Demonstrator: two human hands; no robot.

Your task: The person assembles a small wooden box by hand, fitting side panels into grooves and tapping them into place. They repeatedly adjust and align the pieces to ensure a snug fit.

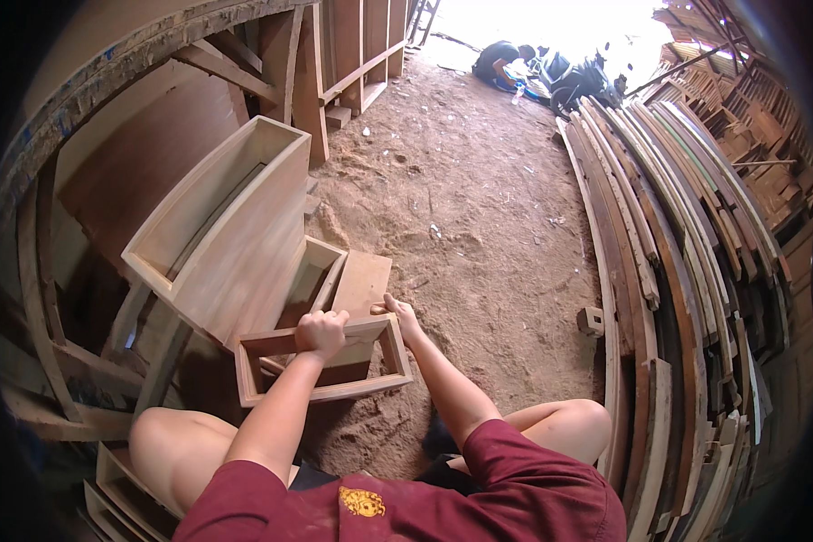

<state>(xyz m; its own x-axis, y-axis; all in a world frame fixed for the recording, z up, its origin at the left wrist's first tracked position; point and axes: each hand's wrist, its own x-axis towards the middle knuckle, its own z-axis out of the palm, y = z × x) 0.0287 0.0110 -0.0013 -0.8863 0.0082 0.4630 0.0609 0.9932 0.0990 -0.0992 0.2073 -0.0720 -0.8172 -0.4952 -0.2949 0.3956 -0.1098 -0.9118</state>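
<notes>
In front of my legs is an open rectangular wooden drawer frame [361, 390], slightly tilted. My left hand [322, 333] is closed over its far edge, left of the middle. A thin, flat wooden board [363, 278] stands at the far side of the frame, and part of it shows through the opening. My right hand [400, 318] is at the frame's far right corner, its fingers closed on the board's right edge. The exact contact of those fingertips is partly hidden. Just beyond my left hand lies another open wooden drawer box [336, 275].
A large, deep wooden drawer [244, 237] stands to the left, near a wooden cabinet frame [41, 262]. Long planks [664, 262] are stacked along the right. A small wood block [591, 322] lies beside them on the sandy floor [479, 208]. Far off, a person [497, 63] crouches near a motorbike [580, 79].
</notes>
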